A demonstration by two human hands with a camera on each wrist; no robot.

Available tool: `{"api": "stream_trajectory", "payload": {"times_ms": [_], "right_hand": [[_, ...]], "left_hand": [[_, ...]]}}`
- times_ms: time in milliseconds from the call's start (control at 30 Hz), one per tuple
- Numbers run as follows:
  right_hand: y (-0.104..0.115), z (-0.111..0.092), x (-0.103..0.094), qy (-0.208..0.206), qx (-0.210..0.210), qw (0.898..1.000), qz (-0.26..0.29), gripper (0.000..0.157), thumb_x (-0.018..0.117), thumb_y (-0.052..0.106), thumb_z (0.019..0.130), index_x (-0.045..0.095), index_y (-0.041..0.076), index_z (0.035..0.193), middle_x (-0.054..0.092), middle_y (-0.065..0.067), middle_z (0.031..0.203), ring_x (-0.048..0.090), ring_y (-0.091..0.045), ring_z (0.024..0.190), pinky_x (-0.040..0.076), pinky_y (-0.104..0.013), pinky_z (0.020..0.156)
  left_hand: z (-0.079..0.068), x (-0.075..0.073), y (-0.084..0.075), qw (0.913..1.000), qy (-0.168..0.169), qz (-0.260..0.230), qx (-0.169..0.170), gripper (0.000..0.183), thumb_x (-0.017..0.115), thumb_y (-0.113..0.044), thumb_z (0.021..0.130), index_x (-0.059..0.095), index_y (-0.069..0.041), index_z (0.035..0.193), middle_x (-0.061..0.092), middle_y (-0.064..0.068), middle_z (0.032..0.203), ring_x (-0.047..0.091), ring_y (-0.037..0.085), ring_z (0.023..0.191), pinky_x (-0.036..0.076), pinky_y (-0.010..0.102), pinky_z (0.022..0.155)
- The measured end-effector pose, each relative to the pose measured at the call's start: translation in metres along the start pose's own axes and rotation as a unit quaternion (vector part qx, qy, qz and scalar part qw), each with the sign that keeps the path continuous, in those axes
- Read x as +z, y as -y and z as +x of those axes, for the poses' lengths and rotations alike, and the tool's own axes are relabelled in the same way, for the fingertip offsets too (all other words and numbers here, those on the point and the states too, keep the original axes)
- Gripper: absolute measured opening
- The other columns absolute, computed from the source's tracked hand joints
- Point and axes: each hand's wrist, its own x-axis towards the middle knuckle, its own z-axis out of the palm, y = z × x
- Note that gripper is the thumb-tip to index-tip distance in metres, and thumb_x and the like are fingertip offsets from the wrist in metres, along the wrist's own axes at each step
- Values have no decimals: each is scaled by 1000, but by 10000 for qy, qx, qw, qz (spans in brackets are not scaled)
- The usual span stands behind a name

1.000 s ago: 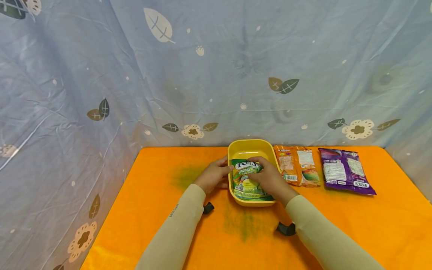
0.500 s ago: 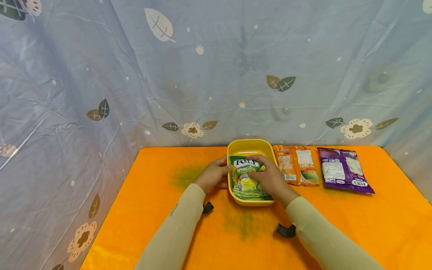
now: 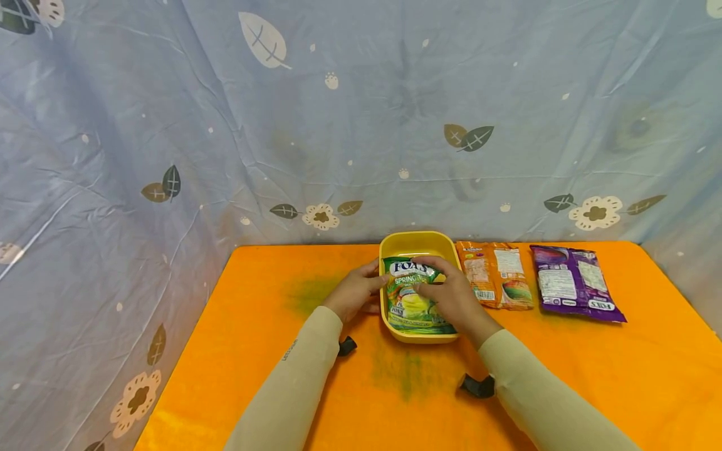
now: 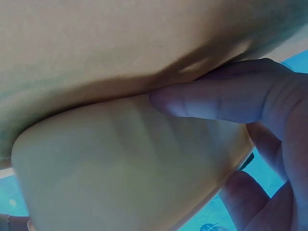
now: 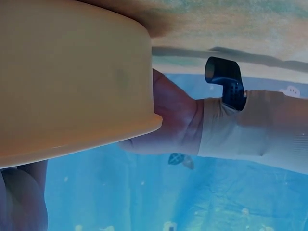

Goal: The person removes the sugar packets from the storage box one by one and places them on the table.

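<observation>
A green and yellow Fox's candy bag [image 3: 410, 304] lies inside the yellow plastic container [image 3: 420, 339], its printed face up and its far edge slightly raised. My right hand [image 3: 455, 300] reaches over the container's right rim and pinches the bag's upper right part, thumb on the face. At the left rim my left hand [image 3: 356, 293] holds the container, thumb over the edge and fingers outside. In the left wrist view, one finger [image 4: 211, 102] lies along the container's outer wall [image 4: 106, 159]. The right wrist view shows the container's wall [image 5: 72, 72], which hides most of the right hand.
An orange candy bag [image 3: 496, 277] lies just right of the container, and a purple Fox's bag [image 3: 576, 285] farther right. Orange cloth covers the table [image 3: 406, 407]. A patterned curtain [image 3: 361, 125] hangs behind. Black wrist mounts [image 3: 478, 386] protrude near the sleeves.
The green candy bag has shifted slightly toward the far end of the container, with more of its face showing. My right hand has moved slightly with it; the left hand stays put.
</observation>
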Motion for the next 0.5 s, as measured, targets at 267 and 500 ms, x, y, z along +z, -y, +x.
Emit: {"api": "stream_trajectory", "payload": {"times_ms": [267,500], "right_hand": [[1,-2,-2,-100,52,9992,382,46,72,23,88,56,39,128,38,0,141,60,-32,71,53,-40,59],[5,-3,-4,-137,123,9970,756,47,71,22,89,55,35,131,46,-5,131,63,-32,87,55,-42,69]], "left_hand": [[-1,1,-2,9999,-112,14,-58,51,61,-33,94,44,-37,142,64,6,114,64,25,98,55,46,75],[1,1,-3,9998,-187,56,-82,54,62,-33,94,42,-37,144,64,4,115,64,24,98,55,45,74]]}}
